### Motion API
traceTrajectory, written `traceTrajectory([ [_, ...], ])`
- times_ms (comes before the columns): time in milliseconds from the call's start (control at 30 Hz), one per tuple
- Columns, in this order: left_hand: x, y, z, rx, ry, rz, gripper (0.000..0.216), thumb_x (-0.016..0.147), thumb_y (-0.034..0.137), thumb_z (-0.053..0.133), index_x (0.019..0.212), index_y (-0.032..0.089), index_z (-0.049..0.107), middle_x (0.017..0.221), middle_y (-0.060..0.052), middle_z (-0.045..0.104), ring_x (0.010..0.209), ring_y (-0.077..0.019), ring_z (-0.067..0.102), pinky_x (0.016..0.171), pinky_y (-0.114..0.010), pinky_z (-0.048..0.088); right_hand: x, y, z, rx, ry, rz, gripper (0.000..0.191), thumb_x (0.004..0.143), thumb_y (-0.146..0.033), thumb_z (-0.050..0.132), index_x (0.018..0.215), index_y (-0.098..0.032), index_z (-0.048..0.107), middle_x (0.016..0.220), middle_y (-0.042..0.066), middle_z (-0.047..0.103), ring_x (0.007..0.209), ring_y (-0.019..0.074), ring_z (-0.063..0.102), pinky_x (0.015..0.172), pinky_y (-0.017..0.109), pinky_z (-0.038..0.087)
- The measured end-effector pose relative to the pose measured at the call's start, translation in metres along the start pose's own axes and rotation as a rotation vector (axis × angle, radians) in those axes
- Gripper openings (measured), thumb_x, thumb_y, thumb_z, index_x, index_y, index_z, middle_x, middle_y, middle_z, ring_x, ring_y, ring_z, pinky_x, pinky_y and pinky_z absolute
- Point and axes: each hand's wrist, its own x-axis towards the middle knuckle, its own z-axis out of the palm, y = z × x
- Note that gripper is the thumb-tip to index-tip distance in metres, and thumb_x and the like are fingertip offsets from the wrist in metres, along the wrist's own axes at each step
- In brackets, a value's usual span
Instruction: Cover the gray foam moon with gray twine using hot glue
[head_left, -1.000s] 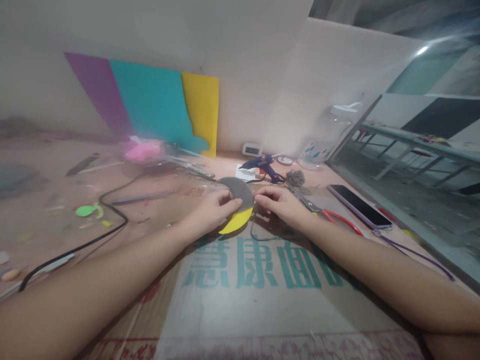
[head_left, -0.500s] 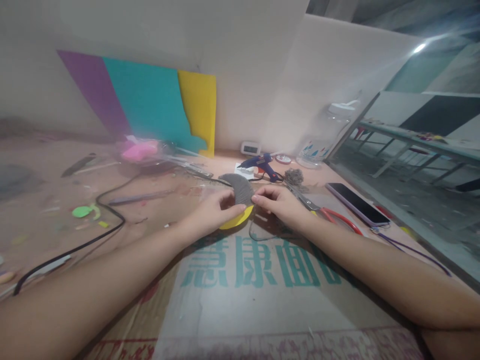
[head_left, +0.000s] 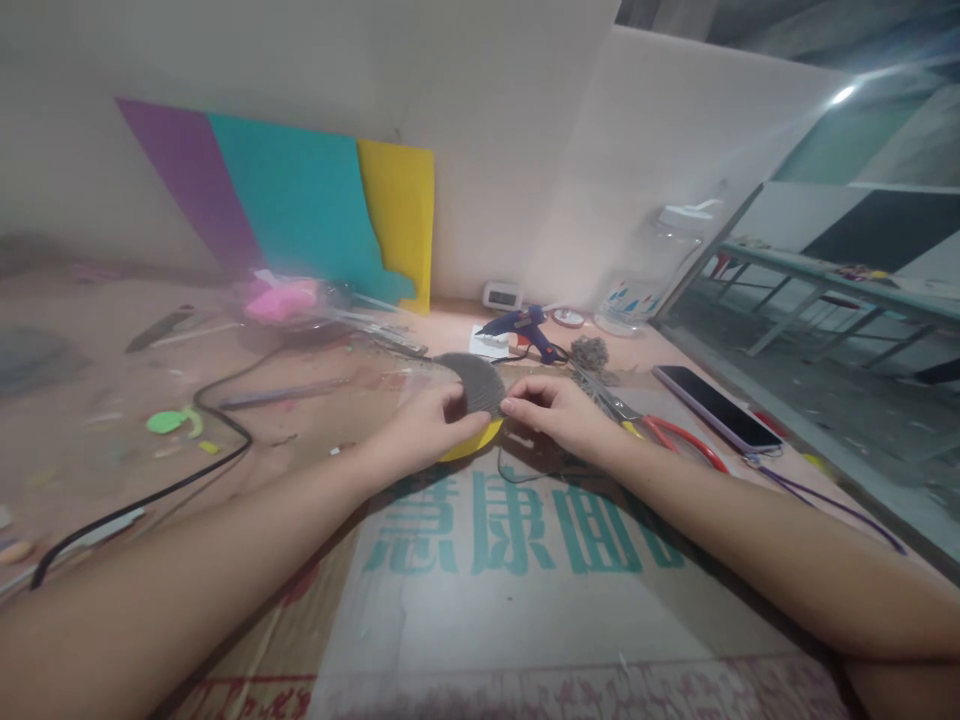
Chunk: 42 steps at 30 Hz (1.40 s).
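Less yellow shows now than a second ago: the grey-and-yellow crescent [head_left: 474, 385] has turned a little, and the left hand [head_left: 420, 425] has its thumb further over the lower part. That crescent sits between the two hands, pinched by the left hand's fingers from its lower left side, its grey strand-covered stretch rising beyond them. The right hand [head_left: 562, 415] has thumb and forefinger pressed together at the crescent's right edge, and a loose grey strand [head_left: 517, 480] trails just below those fingers. It looks like the step in hand is laying the strand over the yellow; a next pass would call for keeping it taut and snug against the last row. Just beyond the fingers lies a blue glue gun [head_left: 525, 322], with a grey tangle [head_left: 589, 352] to its right; scissors [head_left: 619, 408] and a phone [head_left: 716, 408] lie to the right of the right hand's fingers, on the tabletop. Whether the right fingertips grip the edge or the strand is hidden, as are the crescent's lower tip and underside
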Motion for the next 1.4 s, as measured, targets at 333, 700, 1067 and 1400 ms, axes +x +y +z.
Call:
traceTrajectory([
  [333,0.002,0.002,0.000,-0.086,0.039,0.016,0.032,0.085,0.045,0.054,0.074,0.016,0.058,0.066,0.003,0.053,0.063,-0.0121,0.048,0.057,-0.023,0.036,0.002,0.001,-0.002,0.091,-0.015,0.067,0.043,0.072,-0.058,0.070,0.076,-0.017,0.059,0.048,-0.007,0.046,0.039,0.0062,0.038,0.037,0.020,0.027],
  [700,0.004,-0.008,0.002,-0.156,0.062,-0.025,0.039,0.085,0.054,0.054,0.070,0.019,0.047,0.055,0.007,0.038,0.050,-0.0081,0.035,0.050,-0.021,0.028,0.003,0.008,-0.001,0.191,-0.010,0.098,0.044,0.074,-0.059,0.070,0.076,-0.017,0.057,0.046,-0.008,0.043,0.041,0.0064,0.037,0.040,0.020,0.027],
  [1067,0.005,-0.003,0.002,-0.257,0.061,-0.034,0.046,0.082,0.061,0.052,0.067,0.018,0.046,0.057,0.006,0.039,0.052,-0.0087,0.037,0.049,-0.021,0.028,0.004,0.012,-0.001,0.223,0.006,0.066,0.039,0.078,-0.054,0.069,0.075,-0.017,0.056,0.047,-0.009,0.042,0.040,0.0056,0.035,0.042,0.020,0.023],
  [1400,0.004,-0.006,0.001,-0.199,0.049,-0.041,0.039,0.083,0.055,0.054,0.070,0.019,0.048,0.054,0.007,0.039,0.049,-0.0085,0.035,0.050,-0.022,0.029,0.004,0.011,-0.002,0.214,0.013,0.076,0.041,0.076,-0.056,0.070,0.076,-0.018,0.056,0.045,-0.009,0.042,0.039,0.0065,0.035,0.040,0.020,0.026],
])
